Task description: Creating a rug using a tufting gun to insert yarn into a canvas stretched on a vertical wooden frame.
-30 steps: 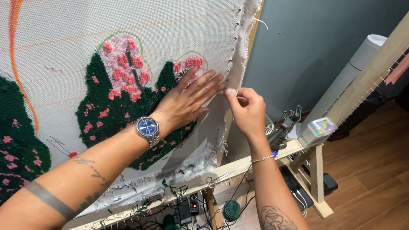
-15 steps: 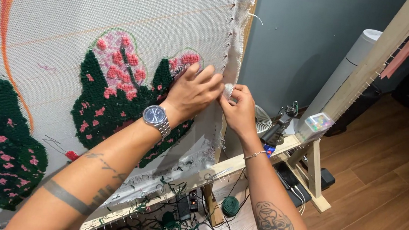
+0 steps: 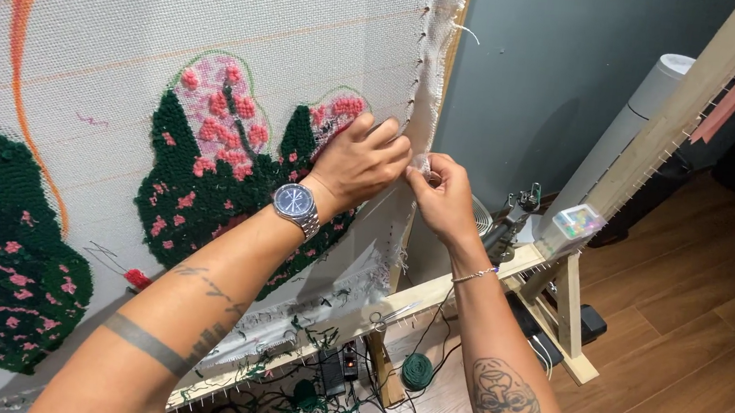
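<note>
Two hands meeting at tufting cloth [image 3: 223,31] edge, left hand [image 3: 361,159] w/ fingers pressing flat beside pink tufted patch [image 3: 339,112], right hand [image 3: 442,196] pinching loose cloth edge [image 3: 419,161] btwn thumb & fingertips, green yarn ball [image 3: 415,370] lying well below.

Both forearms were bare, without sleeves. The left wrist wore a silver wristwatch [image 3: 297,204] with a dark blue dial, and a dark band tattoo [image 3: 143,342] circled that forearm. The right wrist carried a thin beaded bracelet [image 3: 475,275], the forearm a round tattoo [image 3: 504,401].
</note>
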